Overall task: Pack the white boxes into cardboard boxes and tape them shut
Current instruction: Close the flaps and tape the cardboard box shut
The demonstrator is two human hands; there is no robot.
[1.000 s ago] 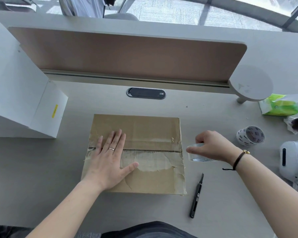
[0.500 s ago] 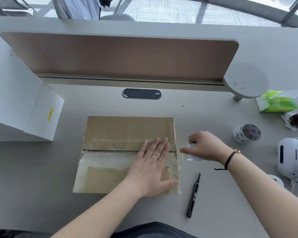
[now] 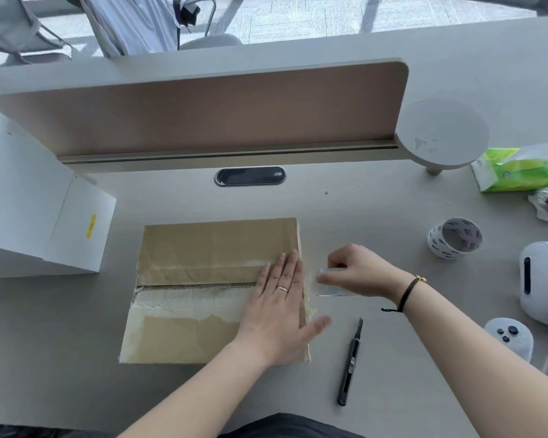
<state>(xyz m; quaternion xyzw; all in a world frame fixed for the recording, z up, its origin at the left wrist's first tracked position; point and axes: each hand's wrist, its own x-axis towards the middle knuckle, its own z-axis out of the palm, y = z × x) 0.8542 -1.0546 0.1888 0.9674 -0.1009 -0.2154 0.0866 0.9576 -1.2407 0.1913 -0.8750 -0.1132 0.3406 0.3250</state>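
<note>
One cardboard box (image 3: 215, 289) lay flat-topped on the grey desk (image 3: 76, 343), just in front of the oval cable port (image 3: 250, 176), its two flaps closed and meeting along a seam across the middle. Clear tape seemed to run along that seam to the box's right edge, so I judged the sealing of this box nearly finished, with only the tail at the right edge left to cut and press down. The left hand (image 3: 277, 314) lay flat on the right end of the box, fingers straight and together, thumb spread past the edge, pressing the strip down. Just right of the box, the right hand (image 3: 358, 273) had its fingers curled round a roll of clear tape (image 3: 325, 284) held close to the box's edge. A black utility knife (image 3: 350, 363) lay on the desk near the box's right front corner, untouched. Left of the box stood an open white box (image 3: 45, 216), which I took as not yet packed. Farther right of the box sat a second tape roll (image 3: 455, 237).
</note>
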